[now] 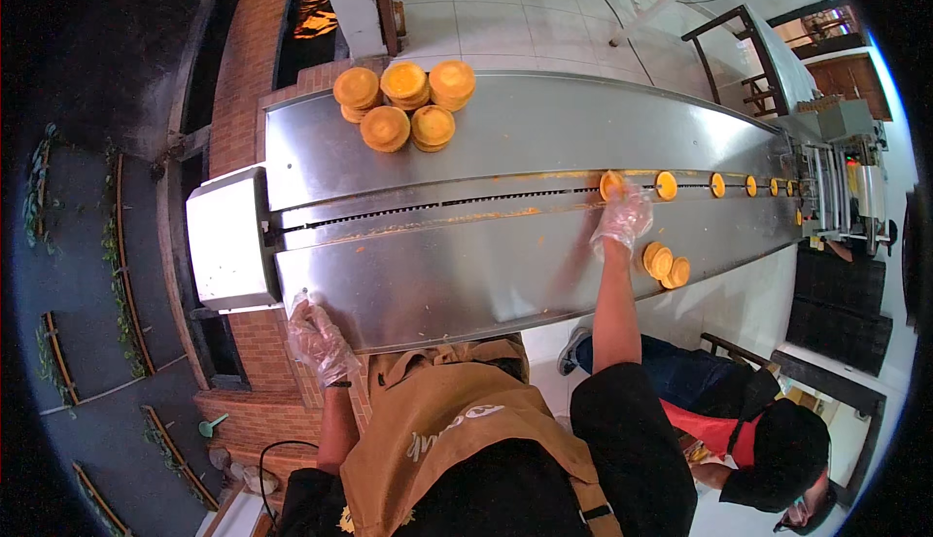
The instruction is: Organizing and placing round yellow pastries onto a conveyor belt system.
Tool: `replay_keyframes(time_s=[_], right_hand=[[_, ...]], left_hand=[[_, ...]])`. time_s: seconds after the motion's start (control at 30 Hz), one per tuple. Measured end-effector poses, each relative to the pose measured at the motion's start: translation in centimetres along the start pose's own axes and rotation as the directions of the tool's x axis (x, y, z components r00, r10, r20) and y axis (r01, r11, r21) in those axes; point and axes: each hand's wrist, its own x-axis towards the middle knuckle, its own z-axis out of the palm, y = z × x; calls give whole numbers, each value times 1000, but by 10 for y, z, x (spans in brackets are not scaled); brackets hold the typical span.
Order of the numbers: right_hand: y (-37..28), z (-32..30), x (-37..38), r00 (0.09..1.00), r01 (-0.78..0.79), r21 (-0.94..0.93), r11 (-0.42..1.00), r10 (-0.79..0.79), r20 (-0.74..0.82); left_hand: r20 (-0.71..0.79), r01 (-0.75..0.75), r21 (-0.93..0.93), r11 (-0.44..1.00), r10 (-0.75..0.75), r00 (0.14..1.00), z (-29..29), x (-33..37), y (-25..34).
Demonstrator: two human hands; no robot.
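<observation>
On the conveyor groove of a long steel table, my right hand (627, 216), in a clear plastic glove, has its fingers closed at a round golden pastry (610, 185). The glove hides part of that pastry. More pastries, such as the nearest one (666, 185), sit spaced along the groove to the right. Below my right hand lie two small stacks of pastries (658, 261). My left hand (319, 343), also gloved, rests by the near left corner of the steel table (437, 294). Its fingers are loosely stretched and nothing shows in them.
Several stacked pastries (404, 84) stand at the table's far left. A white housing (228, 238) caps the groove's left end. Rollers and machinery (841, 182) stand at the right end. Another person (753, 440) sits at the lower right. Crumbs lie along the groove.
</observation>
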Motion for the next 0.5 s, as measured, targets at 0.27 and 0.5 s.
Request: replay_keyframes(time_s=[0.27, 0.5], right_hand=[[-28, 18, -8, 974, -213, 479, 851, 150, 167], [-252, -3, -35, 865, 254, 525, 813, -434, 253]], left_hand=[[-43, 93, 4, 996, -92, 995, -4, 0, 11], [-130, 78, 71, 994, -69, 989, -8, -5, 21]])
